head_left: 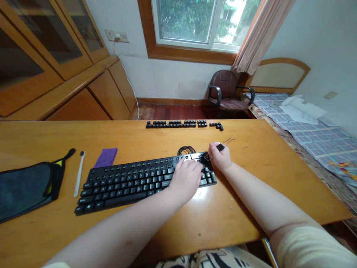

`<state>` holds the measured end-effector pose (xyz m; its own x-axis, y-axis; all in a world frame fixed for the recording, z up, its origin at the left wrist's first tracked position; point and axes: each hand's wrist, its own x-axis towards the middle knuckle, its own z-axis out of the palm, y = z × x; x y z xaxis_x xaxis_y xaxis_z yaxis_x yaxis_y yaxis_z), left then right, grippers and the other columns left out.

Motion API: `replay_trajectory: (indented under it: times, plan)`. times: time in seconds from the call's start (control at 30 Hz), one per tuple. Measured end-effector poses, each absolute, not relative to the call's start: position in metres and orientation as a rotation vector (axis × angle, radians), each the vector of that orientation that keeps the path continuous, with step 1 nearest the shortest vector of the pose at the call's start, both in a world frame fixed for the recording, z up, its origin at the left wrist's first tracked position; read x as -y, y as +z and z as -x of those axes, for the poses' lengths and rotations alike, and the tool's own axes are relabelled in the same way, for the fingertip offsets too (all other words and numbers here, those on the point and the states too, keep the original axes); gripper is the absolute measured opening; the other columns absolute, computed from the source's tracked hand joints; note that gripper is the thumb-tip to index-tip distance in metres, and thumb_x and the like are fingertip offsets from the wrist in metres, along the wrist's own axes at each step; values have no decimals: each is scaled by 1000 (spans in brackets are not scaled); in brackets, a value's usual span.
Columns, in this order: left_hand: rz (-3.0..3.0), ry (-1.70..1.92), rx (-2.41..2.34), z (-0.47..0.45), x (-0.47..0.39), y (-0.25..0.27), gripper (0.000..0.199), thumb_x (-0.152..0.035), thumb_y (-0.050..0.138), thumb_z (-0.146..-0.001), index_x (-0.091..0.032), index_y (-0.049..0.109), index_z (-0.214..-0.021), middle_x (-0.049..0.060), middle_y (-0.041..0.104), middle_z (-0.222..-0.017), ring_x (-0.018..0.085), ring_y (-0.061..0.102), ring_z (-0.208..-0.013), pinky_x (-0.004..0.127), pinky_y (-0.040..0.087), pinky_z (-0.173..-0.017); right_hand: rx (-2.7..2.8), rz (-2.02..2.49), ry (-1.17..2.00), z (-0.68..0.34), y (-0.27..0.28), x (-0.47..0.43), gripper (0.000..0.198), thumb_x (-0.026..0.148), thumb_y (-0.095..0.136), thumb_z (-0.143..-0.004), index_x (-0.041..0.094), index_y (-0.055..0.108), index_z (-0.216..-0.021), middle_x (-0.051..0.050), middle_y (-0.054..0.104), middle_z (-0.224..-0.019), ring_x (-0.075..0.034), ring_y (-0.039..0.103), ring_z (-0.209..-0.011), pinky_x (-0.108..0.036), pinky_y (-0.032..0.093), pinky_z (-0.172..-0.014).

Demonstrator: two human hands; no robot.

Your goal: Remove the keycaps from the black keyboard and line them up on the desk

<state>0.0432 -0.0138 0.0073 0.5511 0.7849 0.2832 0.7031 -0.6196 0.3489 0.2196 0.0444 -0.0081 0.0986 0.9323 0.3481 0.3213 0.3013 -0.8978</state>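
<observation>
A black keyboard [134,182] lies slightly slanted across the wooden table, its top rows showing bare switches without caps. My left hand [185,178] rests on the keyboard's right part, fingers spread over the keys near the number pad. Just past the keyboard's top right corner, my right hand [221,158] is closed around a wire keycap puller [220,147] with a black handle. One wire loop points down at the number pad's top keys; the other end sticks out to the upper right. Whether the loop touches a key I cannot tell.
Removed keycaps [173,124] stand in two rows along the table's far edge. A coiled cable [186,150] sits behind the keyboard. To the left are a purple cloth [106,157], a white toothbrush-like brush [79,175] and a dark zip pouch [28,186]. A chair [225,89] stands beyond.
</observation>
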Motion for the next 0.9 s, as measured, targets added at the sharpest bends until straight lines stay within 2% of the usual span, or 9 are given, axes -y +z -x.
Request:
replay_trajectory:
  times: [0.2, 0.43, 0.5, 0.7, 0.9]
  plan:
    - [-2550, 626, -1168, -44, 4, 2, 20, -23, 52, -86, -25, 67, -99, 2, 69, -94, 19, 56, -100, 44, 26, -105, 1405, 1211, 726, -218, -11, -45, 44, 47, 49, -85, 18, 50, -51, 3, 43, -41, -9, 42, -37, -22, 33, -39]
    - [-2466, 673, -1216, -47, 0, 4, 19, -28, 54, -86, -26, 71, -93, 2, 69, -88, 19, 55, -91, 40, 35, -95, 1408, 1196, 729, -217, -8, -44, 43, 43, 50, -86, 18, 50, -51, 3, 43, -40, -9, 42, -37, -22, 32, -39]
    - [-2433, 675, -1228, -47, -1, 5, 17, -29, 56, -85, -26, 71, -92, 1, 69, -86, 19, 55, -90, 40, 34, -96, 1404, 1199, 732, -217, -7, -44, 43, 43, 50, -86, 18, 50, -51, 3, 43, -40, -9, 41, -37, -22, 32, -38]
    - [-2409, 660, -1257, -48, 0, 5, 13, -30, 59, -82, -27, 70, -89, 1, 67, -88, 20, 53, -97, 49, 20, -106, 1383, 1192, 747, -217, -10, -45, 43, 44, 50, -85, 17, 50, -52, 4, 43, -40, -8, 41, -37, -21, 31, -38]
    - [-2421, 683, -1260, -49, -1, 2, 17, -32, 68, -76, -25, 70, -91, 2, 65, -94, 21, 52, -100, 50, 21, -106, 1403, 1196, 715, -218, -13, -46, 45, 45, 49, -86, 17, 49, -50, 3, 43, -40, -8, 41, -37, -21, 32, -39]
